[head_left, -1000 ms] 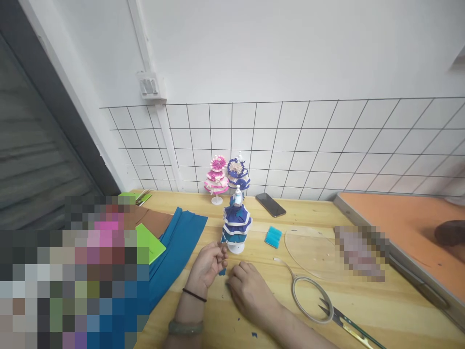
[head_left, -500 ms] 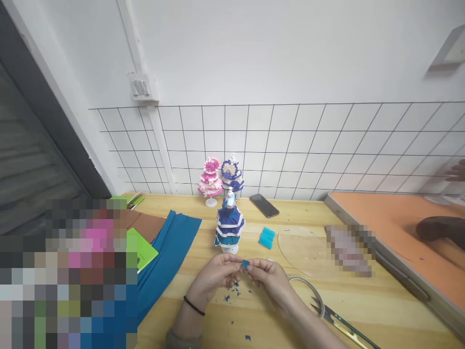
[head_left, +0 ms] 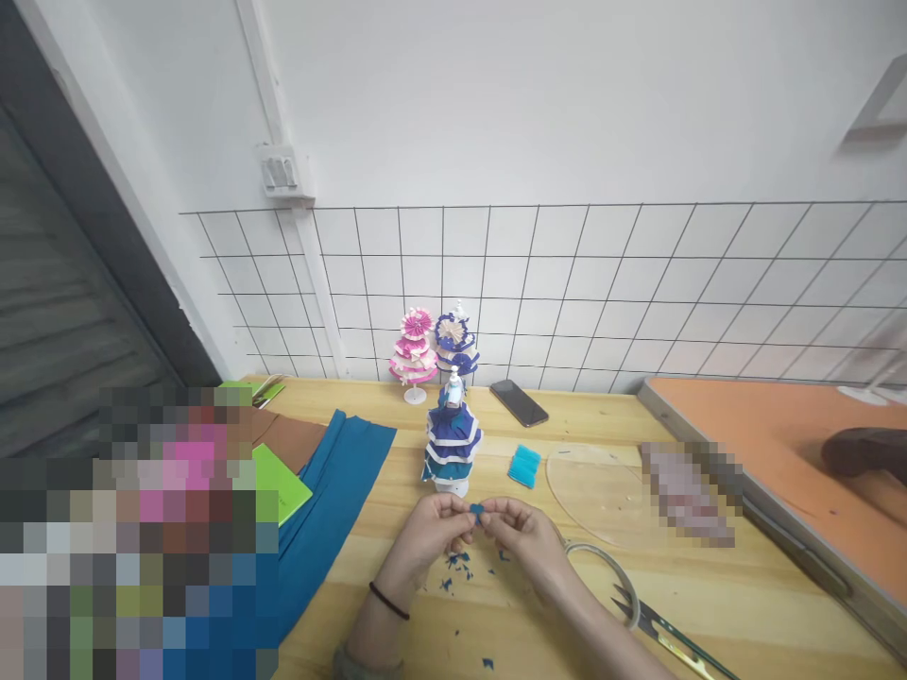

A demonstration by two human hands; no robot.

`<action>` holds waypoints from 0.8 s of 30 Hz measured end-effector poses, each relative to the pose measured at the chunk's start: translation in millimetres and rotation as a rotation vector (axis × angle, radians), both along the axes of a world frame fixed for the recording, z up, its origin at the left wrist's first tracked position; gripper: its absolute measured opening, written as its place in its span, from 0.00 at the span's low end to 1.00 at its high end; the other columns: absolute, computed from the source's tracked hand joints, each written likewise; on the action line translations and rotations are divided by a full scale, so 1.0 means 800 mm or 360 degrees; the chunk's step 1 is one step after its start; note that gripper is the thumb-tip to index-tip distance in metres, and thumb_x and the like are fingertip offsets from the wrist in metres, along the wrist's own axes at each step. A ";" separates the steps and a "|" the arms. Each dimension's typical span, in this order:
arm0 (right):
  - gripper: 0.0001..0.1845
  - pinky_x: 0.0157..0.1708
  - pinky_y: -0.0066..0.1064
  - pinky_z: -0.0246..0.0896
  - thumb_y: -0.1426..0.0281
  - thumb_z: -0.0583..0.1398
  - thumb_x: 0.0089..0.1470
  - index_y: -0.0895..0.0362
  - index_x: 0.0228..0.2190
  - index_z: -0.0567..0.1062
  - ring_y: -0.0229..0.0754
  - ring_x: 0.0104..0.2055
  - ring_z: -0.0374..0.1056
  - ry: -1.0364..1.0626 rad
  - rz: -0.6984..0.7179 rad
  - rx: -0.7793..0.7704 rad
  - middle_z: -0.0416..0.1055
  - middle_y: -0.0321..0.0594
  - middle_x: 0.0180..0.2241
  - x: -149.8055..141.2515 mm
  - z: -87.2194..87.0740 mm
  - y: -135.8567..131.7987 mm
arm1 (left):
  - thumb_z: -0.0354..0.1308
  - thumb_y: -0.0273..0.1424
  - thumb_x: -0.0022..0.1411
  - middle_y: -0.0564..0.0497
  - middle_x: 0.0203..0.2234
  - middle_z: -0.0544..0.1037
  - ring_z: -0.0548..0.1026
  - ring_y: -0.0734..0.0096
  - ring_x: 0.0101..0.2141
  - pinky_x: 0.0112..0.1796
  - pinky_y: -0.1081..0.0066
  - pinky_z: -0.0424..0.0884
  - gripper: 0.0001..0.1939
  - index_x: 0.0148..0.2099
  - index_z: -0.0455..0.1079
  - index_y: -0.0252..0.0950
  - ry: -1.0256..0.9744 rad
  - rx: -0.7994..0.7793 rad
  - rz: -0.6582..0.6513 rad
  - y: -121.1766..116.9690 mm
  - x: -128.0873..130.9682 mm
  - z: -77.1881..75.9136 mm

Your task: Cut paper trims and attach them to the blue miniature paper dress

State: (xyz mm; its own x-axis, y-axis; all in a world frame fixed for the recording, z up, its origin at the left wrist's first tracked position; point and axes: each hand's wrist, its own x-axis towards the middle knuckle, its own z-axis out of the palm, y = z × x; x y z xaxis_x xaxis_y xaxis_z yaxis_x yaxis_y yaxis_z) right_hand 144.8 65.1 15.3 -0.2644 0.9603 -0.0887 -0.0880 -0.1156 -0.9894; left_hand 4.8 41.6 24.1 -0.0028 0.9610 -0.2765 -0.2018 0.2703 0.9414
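Observation:
Between their fingertips, my left hand (head_left: 434, 531) and my right hand (head_left: 525, 540) pinch a small blue scrap (head_left: 477, 510), perhaps paper or cloth. Just behind them stands a doll-like figure (head_left: 453, 439) in a tiered blue skirt with white trim, on a white base. Several tiny blue clippings (head_left: 459, 562) lie on the wooden table below the fingers. To the right of the hands are a roll of tape (head_left: 599, 550) and thread snips (head_left: 662, 623), whose blades reach into the ring.
Behind the figure stand a pink tiered figure (head_left: 415, 354) and a purple one (head_left: 459, 345). A phone (head_left: 521, 402), a turquoise bundle (head_left: 524, 466) and a clear round sheet (head_left: 595, 491) lie rightward. Blue material (head_left: 340, 501) and a green packet (head_left: 280, 482) lie left. An orange-topped table (head_left: 765, 425) adjoins.
My right hand has lifted off the table and met my left in front of the figure. Both took hold of the blue scrap, which now looks folded or turned.

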 end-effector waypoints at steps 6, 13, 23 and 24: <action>0.15 0.20 0.25 0.52 0.59 0.66 0.34 0.58 0.20 0.75 0.34 0.19 0.60 0.0033 0.0058 0.0017 0.70 0.34 0.17 -0.003 0.005 0.003 | 0.64 0.29 0.40 0.51 0.15 0.72 0.66 0.77 0.16 0.18 0.77 0.56 0.09 0.24 0.68 0.31 -0.0120 -0.0021 -0.0004 -0.001 -0.005 0.004; 0.15 0.22 0.25 0.53 0.60 0.66 0.35 0.58 0.23 0.75 0.34 0.20 0.60 0.0107 0.0039 0.0028 0.69 0.33 0.18 -0.006 0.010 0.007 | 0.62 0.25 0.42 0.53 0.22 0.73 0.70 0.74 0.23 0.22 0.76 0.60 0.10 0.31 0.67 0.35 -0.0367 0.0011 0.0164 -0.003 -0.011 0.006; 0.16 0.25 0.27 0.59 0.59 0.66 0.35 0.58 0.24 0.74 0.38 0.23 0.65 0.0207 0.0018 0.0093 0.71 0.36 0.20 -0.037 0.026 0.008 | 0.59 0.23 0.47 0.49 0.27 0.76 0.73 0.68 0.30 0.30 0.71 0.64 0.03 0.27 0.68 0.34 -0.0917 0.0082 0.0283 0.000 -0.015 0.008; 0.16 0.25 0.27 0.59 0.59 0.66 0.35 0.58 0.23 0.73 0.38 0.23 0.66 0.0214 0.0018 0.0094 0.71 0.36 0.20 -0.039 0.026 0.008 | 0.59 0.23 0.47 0.49 0.26 0.76 0.73 0.68 0.30 0.30 0.71 0.64 0.03 0.27 0.68 0.34 -0.0919 0.0083 0.0293 0.001 -0.015 0.008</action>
